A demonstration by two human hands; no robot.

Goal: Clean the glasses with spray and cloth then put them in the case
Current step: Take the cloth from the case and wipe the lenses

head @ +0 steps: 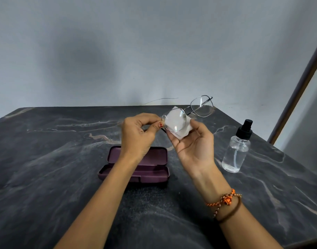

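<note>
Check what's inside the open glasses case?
The purple glasses case lies open on the table; the lid and tray parts in view hold nothing. The left forearm crosses its left half, so that part is hidden. The glasses are held above the table in both hands.

Hands holding glasses over cloth (white), open case, spray bottle

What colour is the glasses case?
Dark purple, lying open; the head view shows the case best.

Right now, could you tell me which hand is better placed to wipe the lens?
The right hand: its fingers already hold the cloth behind the lens. The left hand pinches the glasses by the rim, steadying them.
</note>
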